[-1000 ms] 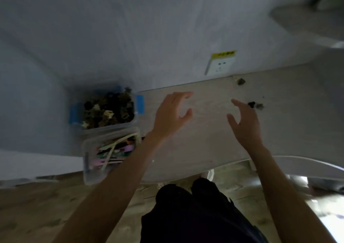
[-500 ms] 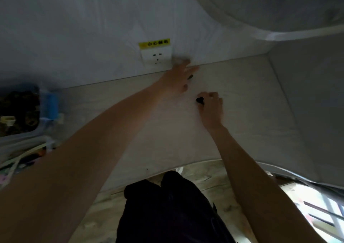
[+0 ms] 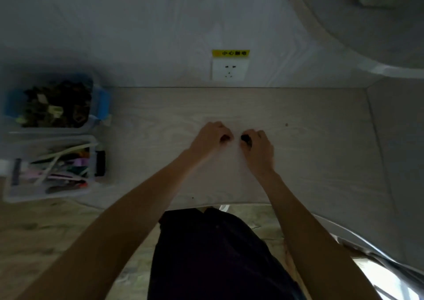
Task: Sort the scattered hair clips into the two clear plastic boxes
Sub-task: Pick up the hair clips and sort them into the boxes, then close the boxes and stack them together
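My left hand and my right hand are side by side over the middle of the pale wooden desk, both with fingers curled. A small dark hair clip shows in my right hand's fingers. Something small and dark peeks from my left hand's curled fingers, probably another clip. At the desk's left end stand two clear plastic boxes: the far box with blue latches holds a heap of small dark clips, the near box holds long coloured clips.
A white wall socket with a yellow label sits on the wall behind the desk. A tiny dark speck lies on the desk to the right of my hands. My dark-clothed lap is below the desk's front edge.
Both hands pulled back from the spot near the socket toward the desk's middle and curled up close together. The view swung left, bringing both boxes back into sight.
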Demonstrator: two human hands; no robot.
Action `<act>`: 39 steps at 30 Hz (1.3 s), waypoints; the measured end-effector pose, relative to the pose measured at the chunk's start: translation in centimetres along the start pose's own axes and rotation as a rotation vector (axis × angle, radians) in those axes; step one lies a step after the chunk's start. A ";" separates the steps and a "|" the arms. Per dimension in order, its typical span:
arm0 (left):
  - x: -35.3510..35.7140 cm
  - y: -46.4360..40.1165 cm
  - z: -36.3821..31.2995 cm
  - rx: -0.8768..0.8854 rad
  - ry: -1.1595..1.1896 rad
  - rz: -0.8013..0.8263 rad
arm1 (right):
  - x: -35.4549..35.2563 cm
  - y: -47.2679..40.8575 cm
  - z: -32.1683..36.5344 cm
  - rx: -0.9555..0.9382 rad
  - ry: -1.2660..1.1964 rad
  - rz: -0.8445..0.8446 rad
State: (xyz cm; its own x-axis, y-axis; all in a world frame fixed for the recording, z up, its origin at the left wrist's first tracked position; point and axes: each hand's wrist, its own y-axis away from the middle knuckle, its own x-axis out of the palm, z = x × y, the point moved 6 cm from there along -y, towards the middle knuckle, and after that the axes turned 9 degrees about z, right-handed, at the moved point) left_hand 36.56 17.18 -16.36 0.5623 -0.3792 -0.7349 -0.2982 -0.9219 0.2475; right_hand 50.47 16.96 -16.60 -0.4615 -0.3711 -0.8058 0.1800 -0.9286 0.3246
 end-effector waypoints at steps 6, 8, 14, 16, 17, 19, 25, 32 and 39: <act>-11.3 11.3 5.8 -0.163 0.330 -0.532 | 4.0 1.4 9.0 -0.144 -0.282 0.123; -15.1 14.4 8.3 -0.191 0.255 -0.609 | 4.3 1.1 13.0 -0.201 -0.427 0.178; -24.1 22.7 16.6 -0.304 0.073 -0.711 | 5.4 -0.1 28.7 -0.600 -0.272 0.143; -26.7 23.8 19.1 -0.337 0.058 -0.710 | 6.0 -0.6 33.3 -0.685 -0.181 0.126; -27.5 23.8 19.9 -0.345 0.022 -0.689 | 6.0 -0.9 35.1 -0.717 -0.134 0.110; -28.8 23.6 22.1 -0.340 -0.045 -0.603 | 6.5 -1.6 38.9 -0.774 -0.050 0.068; -28.8 24.2 25.1 -0.398 0.017 -0.511 | 10.1 -4.1 45.1 -0.796 0.204 0.125; -25.9 24.7 26.3 -0.535 -0.082 -0.370 | 11.5 -4.1 43.7 -0.844 0.316 0.014; -25.0 24.4 26.5 -0.530 -0.013 -0.367 | 6.1 -3.1 41.8 -0.794 0.391 -0.445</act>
State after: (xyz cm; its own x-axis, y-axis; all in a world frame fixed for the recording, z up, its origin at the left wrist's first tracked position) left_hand -5.22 6.26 -8.69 0.5445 -0.0339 -0.8381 0.3353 -0.9071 0.2545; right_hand 10.73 17.77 -1.81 -0.3351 0.1698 -0.9268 0.6560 -0.6640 -0.3589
